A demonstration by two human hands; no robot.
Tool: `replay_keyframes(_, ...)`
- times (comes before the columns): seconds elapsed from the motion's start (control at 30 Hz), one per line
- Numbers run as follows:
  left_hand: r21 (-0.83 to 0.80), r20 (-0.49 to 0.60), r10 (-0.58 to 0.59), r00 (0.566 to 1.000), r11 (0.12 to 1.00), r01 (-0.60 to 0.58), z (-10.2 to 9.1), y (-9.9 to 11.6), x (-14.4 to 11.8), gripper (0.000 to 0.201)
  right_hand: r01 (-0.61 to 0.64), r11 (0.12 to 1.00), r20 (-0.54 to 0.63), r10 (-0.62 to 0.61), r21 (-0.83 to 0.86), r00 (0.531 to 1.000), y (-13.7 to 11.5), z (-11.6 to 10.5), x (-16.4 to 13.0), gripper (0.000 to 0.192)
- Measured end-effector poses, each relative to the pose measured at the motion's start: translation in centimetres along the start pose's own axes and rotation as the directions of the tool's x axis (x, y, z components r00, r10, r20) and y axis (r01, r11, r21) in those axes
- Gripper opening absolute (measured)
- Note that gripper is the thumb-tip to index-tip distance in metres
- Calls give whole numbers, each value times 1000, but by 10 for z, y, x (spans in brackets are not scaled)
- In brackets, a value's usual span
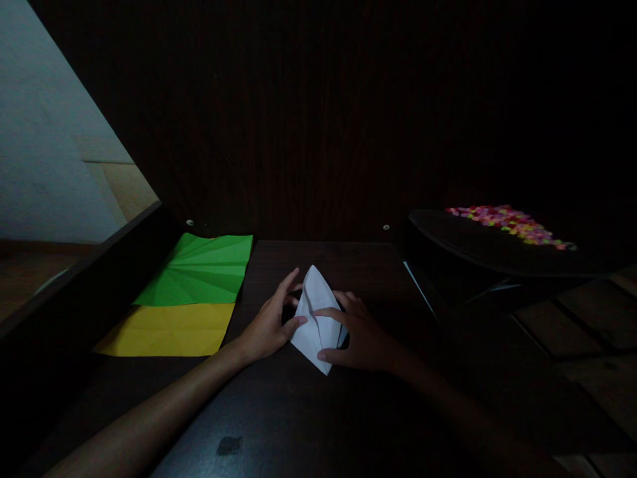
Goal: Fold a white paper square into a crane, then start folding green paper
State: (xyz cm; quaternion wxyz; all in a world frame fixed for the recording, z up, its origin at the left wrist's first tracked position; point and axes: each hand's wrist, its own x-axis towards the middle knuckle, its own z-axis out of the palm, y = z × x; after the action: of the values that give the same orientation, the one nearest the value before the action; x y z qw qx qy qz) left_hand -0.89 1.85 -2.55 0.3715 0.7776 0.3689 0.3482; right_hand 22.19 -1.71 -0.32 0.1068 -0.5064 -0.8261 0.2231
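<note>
Pressing down on a partly folded white paper, both hands work the sheet on the dark wooden table, and the step in hand looks like setting or flattening a crease in a pointed, kite-like form whose tip aims toward 12 o'clock. The left hand sits at 9 o'clock of the paper, loosely spread rather than clenched, its thumb tip touching the left edge and its fingers reaching up beside the upper flap. The right hand lies at 3 o'clock, also spread flat, with a forefinger laid across the middle of the sheet and the thumb pinning the lower corner near 6 o'clock; neither hand lifts the paper, which rests on the table between them. By my judgement the next move calls for steady fingertip pressure along the fold line while the other hand keeps the layers from sliding, since the flaps stand slightly raised. Farther out, at 10 o'clock, a creased green sheet lies touching a yellow sheet just below it. At 2 o'clock, well apart, a dark tray carries a scatter of small colourful pieces.
</note>
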Motion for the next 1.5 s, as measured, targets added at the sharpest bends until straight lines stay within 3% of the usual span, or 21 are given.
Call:
replay_keyframes(0.13,-23,-37,-31,999,999,31,1,0,2,90,9,1000,-9,-9,9,1000,-2,-2,0,77)
replay_keyframes(0.37,-78,-41,-51,998,996,48,1,5,4,75,26,999,-27,-25,31,999,0,0,-1,82)
replay_keyframes(0.63,9,-72,-49,996,999,50,1,7,4,60,78,996,-27,-77,45,997,-2,-2,-1,69)
replay_keyframes(0.83,33,-64,-14,998,999,16,2,7,3,53,49,999,-1,-49,12,999,-2,1,-2,68)
replay_keyframes(1.0,120,-130,32,991,993,-16,1,8,0,23,65,998,-8,-65,14,998,-6,-2,-1,67)
replay_keyframes(1.1,159,-57,160,985,976,-149,0,12,1,7,81,997,-29,-81,12,996,-5,-2,-1,67)
replay_keyframes(1.2,166,-2,213,977,964,-210,-1,13,2,11,87,996,-34,-87,4,996,-3,1,-1,68)
replay_keyframes(1.5,237,-28,129,991,964,-119,0,10,-1,53,32,999,37,-32,14,999,-2,-1,-1,68)
